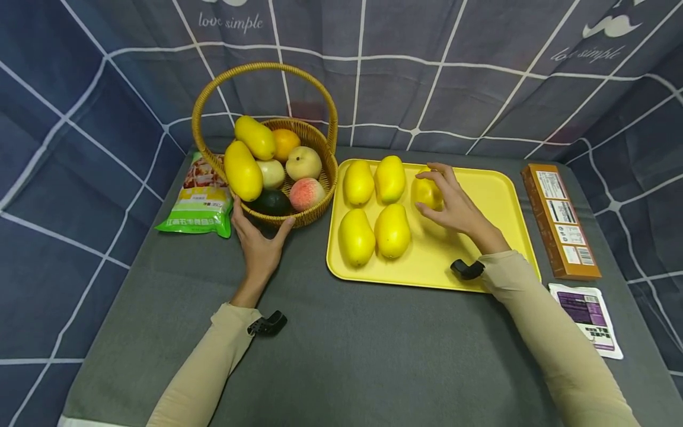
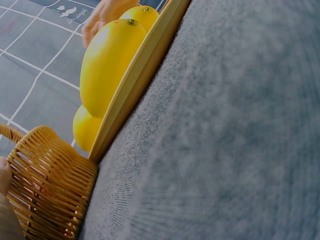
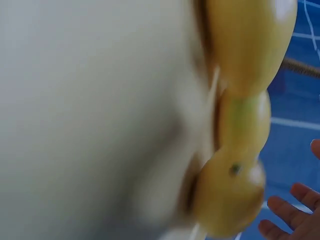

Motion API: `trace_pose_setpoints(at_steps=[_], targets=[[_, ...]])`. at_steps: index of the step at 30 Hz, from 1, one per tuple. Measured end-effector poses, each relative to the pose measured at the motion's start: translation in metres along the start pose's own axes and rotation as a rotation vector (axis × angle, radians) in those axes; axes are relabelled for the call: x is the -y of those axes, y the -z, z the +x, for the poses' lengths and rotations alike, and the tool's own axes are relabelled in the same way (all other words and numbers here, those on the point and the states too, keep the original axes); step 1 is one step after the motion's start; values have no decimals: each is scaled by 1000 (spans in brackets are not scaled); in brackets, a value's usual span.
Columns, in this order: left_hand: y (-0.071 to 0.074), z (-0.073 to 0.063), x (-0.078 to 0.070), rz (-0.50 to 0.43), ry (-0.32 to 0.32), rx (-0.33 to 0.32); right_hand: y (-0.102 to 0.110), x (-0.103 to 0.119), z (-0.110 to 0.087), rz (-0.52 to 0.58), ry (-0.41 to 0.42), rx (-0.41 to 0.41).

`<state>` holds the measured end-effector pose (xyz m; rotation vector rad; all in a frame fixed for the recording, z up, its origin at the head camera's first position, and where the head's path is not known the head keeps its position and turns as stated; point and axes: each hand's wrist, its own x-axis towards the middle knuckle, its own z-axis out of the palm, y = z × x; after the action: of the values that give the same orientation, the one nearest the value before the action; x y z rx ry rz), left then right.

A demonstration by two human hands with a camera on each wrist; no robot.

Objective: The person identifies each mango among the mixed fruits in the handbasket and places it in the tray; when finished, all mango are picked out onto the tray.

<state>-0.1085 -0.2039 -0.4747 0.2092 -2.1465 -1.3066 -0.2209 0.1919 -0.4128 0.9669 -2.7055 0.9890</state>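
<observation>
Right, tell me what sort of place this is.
Probably a staged tabletop booth: what looks like grid-patterned fabric hangs behind and at both sides of a gray table, with a wicker basket of fruit and a yellow tray laid out.

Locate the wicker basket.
In the head view, the wicker basket is left of centre, between the green bag and yellow tray, left hand at its near side.

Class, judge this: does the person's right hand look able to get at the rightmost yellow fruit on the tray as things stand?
Probably yes: the right hand is spread right at that yellow fruit, and nothing seems to stand between them; the other four yellow fruits lie to its left.
</observation>
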Motion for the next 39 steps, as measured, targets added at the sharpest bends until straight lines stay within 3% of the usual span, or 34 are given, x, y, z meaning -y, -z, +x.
trace_pose_setpoints(at_steps=[14,25,32,39], targets=[[4,-2,4,6,24,4,-42,67,64,49,193,97],[4,1,0,16,24,17,-70,114,105,82,289,158],[4,2,-1,30,20,17,-92,141,134,117,322,216],[3,2,-2,23,1,18,-113,167,162,77,308,304]])
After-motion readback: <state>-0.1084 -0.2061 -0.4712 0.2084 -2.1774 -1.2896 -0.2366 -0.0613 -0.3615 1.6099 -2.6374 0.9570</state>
